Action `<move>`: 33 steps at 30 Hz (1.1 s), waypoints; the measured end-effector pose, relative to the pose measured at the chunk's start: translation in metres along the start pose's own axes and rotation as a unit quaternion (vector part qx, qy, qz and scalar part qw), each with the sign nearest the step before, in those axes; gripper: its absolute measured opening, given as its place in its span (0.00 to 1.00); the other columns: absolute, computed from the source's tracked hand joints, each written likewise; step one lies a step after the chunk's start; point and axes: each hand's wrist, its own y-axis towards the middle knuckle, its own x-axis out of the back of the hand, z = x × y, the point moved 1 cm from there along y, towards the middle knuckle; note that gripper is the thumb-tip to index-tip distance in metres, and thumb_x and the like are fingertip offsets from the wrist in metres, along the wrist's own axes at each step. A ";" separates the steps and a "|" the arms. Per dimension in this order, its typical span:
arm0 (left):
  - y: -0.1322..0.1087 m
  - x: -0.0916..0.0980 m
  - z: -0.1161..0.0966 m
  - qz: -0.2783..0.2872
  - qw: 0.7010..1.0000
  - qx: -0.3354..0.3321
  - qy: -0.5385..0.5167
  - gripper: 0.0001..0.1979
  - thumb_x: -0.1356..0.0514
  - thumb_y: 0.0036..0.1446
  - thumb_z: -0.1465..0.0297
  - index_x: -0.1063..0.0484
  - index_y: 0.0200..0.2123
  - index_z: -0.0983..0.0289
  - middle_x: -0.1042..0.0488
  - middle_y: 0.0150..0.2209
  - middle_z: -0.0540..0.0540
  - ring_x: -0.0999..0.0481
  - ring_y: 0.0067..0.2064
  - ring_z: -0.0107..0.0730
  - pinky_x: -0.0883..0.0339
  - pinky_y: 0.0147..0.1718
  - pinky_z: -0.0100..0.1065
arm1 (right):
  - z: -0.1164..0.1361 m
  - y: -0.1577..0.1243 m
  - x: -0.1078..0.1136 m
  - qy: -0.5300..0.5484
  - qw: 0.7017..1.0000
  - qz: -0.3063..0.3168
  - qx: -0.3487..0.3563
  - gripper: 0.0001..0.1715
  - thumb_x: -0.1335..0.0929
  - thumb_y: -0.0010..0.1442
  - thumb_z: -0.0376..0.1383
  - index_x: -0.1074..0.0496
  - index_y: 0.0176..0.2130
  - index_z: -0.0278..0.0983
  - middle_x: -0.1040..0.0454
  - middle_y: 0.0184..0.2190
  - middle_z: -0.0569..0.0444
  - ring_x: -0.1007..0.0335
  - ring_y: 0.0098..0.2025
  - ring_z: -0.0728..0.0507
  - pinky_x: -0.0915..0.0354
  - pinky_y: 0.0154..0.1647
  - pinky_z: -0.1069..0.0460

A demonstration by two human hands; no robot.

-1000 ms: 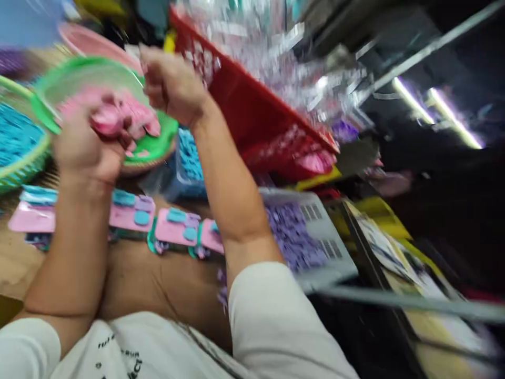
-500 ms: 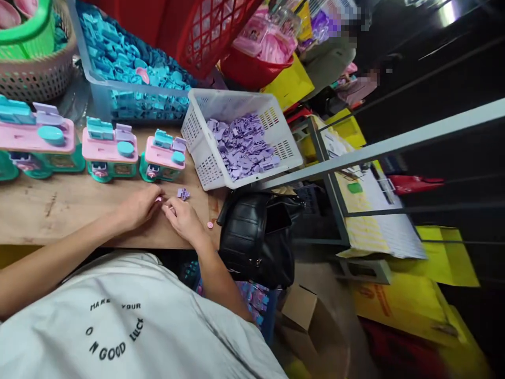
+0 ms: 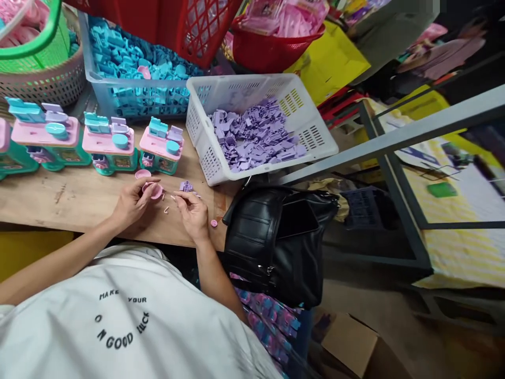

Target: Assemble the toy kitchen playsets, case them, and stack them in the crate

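Left hand (image 3: pixel 132 204) over counter (image 3: pixel 84 197), grip closed round a pink round piece (image 3: pixel 154 190), thumb on its near side, piece tilted a bit. Right hand (image 3: pixel 193 215) just beside it, grip narrow, thumb and index pinching a tiny pale piece (image 3: pixel 173 198); exact shape too small to tell. Second pink round piece (image 3: pixel 142 174) lies on counter just past the left fingers, near the toy row. Small hooked pale piece (image 3: pixel 166 210) on counter between the hands. Purple part (image 3: pixel 185 186) lies just beyond the right fingers, partly hidden by them. Small pink disc (image 3: pixel 213 223) right of right hand, near counter edge. Row of pink-and-teal toy kitchens (image 3: pixel 160 152) stands upright behind left hand, blue and purple tops fitted; leftmost cut by frame. White crate (image 3: pixel 195 126) with loose purple parts right of the row; clear-blue bin (image 3: pixel 101 96) of blue parts behind the row. Black bag (image 3: pixel 252 226) against counter's right end, just beside the disc. Green basket (image 3: pixel 55 45) far left, pink parts inside.
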 end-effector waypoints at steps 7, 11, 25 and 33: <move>-0.005 -0.005 -0.002 0.036 0.985 0.087 -0.146 0.11 0.24 0.50 0.68 0.21 0.29 0.67 0.23 0.27 0.55 0.26 0.27 0.27 0.33 0.26 0.23 | 0.024 0.005 -0.025 0.077 0.994 0.012 -0.070 0.14 0.33 0.63 0.47 0.25 0.43 0.43 0.20 0.40 0.52 0.25 0.35 0.45 0.26 0.31 0.51; -0.003 -0.003 -0.008 0.031 0.979 0.121 -0.161 0.13 0.25 0.50 0.69 0.24 0.23 0.69 0.29 0.20 0.53 0.36 0.19 0.20 0.45 0.17 0.21 | 0.030 0.010 -0.027 0.028 0.997 0.065 -0.030 0.15 0.31 0.64 0.47 0.23 0.46 0.44 0.21 0.44 0.50 0.22 0.41 0.43 0.24 0.41 0.49; -0.006 0.003 -0.007 0.078 0.981 -0.101 0.149 0.13 0.40 0.58 0.64 0.25 0.24 0.64 0.27 0.23 0.53 0.31 0.25 0.29 0.40 0.26 0.27 | 0.036 0.016 -0.039 -0.160 0.978 -0.015 0.134 0.17 0.37 0.72 0.44 0.22 0.41 0.41 0.21 0.41 0.45 0.26 0.47 0.39 0.32 0.56 0.43; -0.004 0.002 -0.001 0.076 0.947 -0.144 0.276 0.14 0.46 0.60 0.67 0.26 0.27 0.66 0.32 0.21 0.50 0.37 0.24 0.26 0.46 0.26 0.27 | 0.033 0.017 -0.043 -0.157 0.953 -0.087 0.243 0.12 0.34 0.71 0.40 0.24 0.38 0.39 0.21 0.36 0.48 0.24 0.42 0.43 0.29 0.49 0.46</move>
